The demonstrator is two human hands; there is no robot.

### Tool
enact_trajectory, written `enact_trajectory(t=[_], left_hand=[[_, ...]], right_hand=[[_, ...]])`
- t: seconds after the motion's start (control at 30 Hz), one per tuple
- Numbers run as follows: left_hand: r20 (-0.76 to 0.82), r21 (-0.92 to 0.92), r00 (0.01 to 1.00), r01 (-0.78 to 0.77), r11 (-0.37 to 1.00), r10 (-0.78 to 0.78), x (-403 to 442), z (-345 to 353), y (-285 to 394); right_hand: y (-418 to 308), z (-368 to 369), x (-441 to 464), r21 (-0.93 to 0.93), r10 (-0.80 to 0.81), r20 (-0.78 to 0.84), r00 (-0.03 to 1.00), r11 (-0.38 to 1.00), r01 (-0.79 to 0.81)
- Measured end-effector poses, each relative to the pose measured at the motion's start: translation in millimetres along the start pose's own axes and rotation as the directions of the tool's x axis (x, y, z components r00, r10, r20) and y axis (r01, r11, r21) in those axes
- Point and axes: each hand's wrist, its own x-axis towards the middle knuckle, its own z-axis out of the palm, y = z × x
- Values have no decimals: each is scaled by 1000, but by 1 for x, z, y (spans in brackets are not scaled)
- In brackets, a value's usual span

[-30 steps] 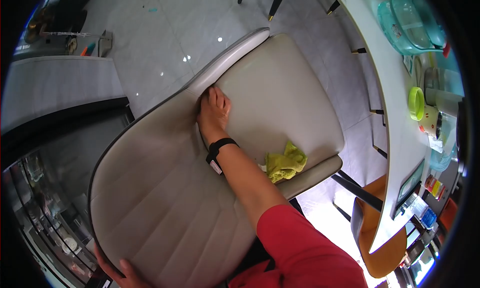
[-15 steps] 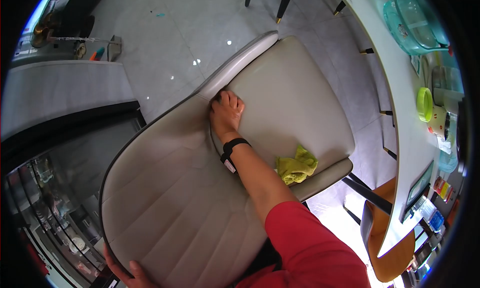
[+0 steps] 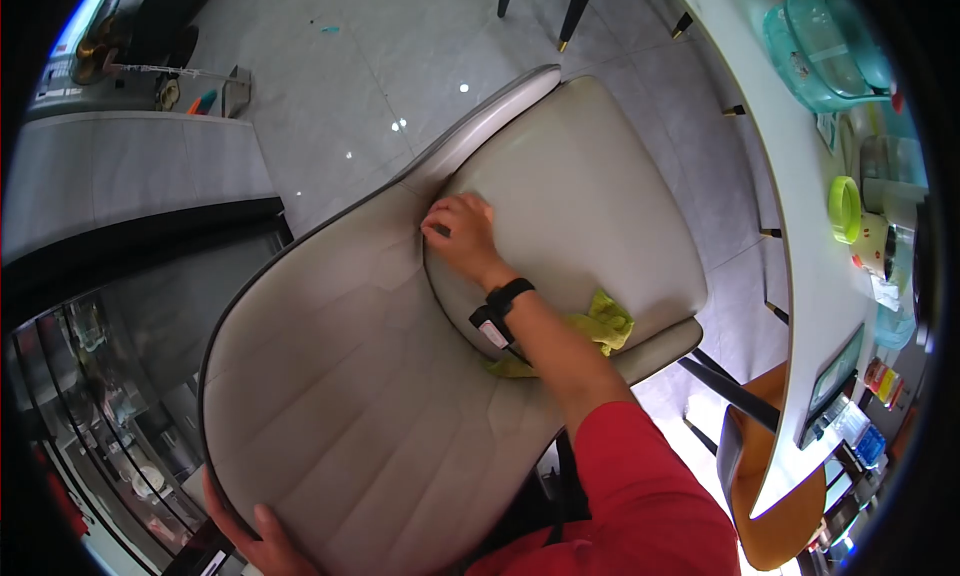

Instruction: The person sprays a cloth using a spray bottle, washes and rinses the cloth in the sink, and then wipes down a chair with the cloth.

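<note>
A beige padded chair (image 3: pixel 590 186) fills the middle of the view, its ribbed backrest (image 3: pixel 330 376) towards the lower left. At the seam between seat and backrest is my right hand (image 3: pixel 460 231), fingers curled together; a small dark spot shows between them, too small to make out. A black band with a white label is round that wrist. My left hand (image 3: pixel 262 541) grips the backrest's lower-left edge, thumb in front. A yellow-green cloth (image 3: pixel 605 324) lies on the seat's near side, partly hidden under my right forearm.
On the right, a white table (image 3: pixel 745 86) holds a teal basin (image 3: pixel 815 51), a green ring (image 3: pixel 844 210), a cup and a tablet. An orange chair (image 3: pixel 775 496) stands below it. A glass-fronted cabinet (image 3: pixel 110 376) is at the left, beside the backrest.
My right hand has drawn back a little from the seam's upper end, its wrist turned and forearm shifted right. More cloth shows left of the forearm. My left hand stays on the backrest edge.
</note>
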Motion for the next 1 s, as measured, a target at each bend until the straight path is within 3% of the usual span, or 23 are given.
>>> enact_trajectory(t=[0.07, 0.1, 0.13, 0.2, 0.33, 0.4, 0.43, 0.6, 0.67, 0.7, 0.73, 0.8, 0.83, 0.87, 0.93, 0.97, 1.0], left_hand=[[-58, -51, 998, 31, 998, -34, -1, 7, -7], [-107, -103, 992, 55, 993, -66, -2, 11, -11], [-97, -113, 993, 53, 992, -65, -2, 10, -14], [-108, -17, 994, 13, 1000, -15, -1, 5, -20], [-27, -161, 999, 29, 987, -33, -1, 8, -11], [-48, -107, 999, 19, 994, -24, -1, 8, -9], [-42, -23, 998, -54, 998, 53, 0, 5, -16], [4, -164, 999, 34, 986, -33, 0, 6, -14], [-44, 38, 998, -49, 998, 51, 2, 3, -15], [12, -79, 1000, -3, 997, 4, 4, 0, -19], [33, -76, 999, -8, 997, 10, 5, -3, -22], [36, -81, 999, -4, 997, 7, 8, -5, -25], [-5, 28, 998, -67, 997, 67, 8, -3, -24], [5, 29, 997, -72, 997, 72, 7, -1, -22], [-18, 18, 999, -30, 999, 31, 5, 0, -17], [-14, 21, 999, -39, 999, 39, 4, 1, -14], [-7, 14, 1000, -26, 1000, 26, 3, 1, -10]], right_hand=[[4, -22, -1, 485, 110, 192, 975, 853, -192], [-5, -46, -7, 601, 250, 365, 897, 672, -432], [-14, -70, -14, 594, 258, 358, 897, 679, -432], [-26, -114, -32, 699, 296, 515, 805, 399, -594], [-24, -182, -85, 757, 234, 549, 803, 269, -596], [-22, -218, -115, 691, 189, 630, 753, 305, -655], [-25, -236, -131, 668, 219, 649, 728, 293, -684], [-30, -314, -221, 514, 494, 626, 603, 320, -796], [-8, -326, -270, 411, 580, 629, 517, 317, -855], [4, -327, -297, 346, 631, 613, 475, 326, -880], [10, -327, -320, 351, 644, 605, 467, 311, -883], [18, -324, -364, 362, 817, 454, 356, 196, -911], [28, -321, -393, 306, 840, 386, 380, 272, -912], [40, -318, -418, 311, 845, 382, 374, 264, -913], [59, -311, -457, -60, 866, 303, 397, 433, -899], [56, -309, -457, -240, 903, 244, 354, 410, -880], [56, -303, -458, -232, 904, 243, 353, 407, -883]])
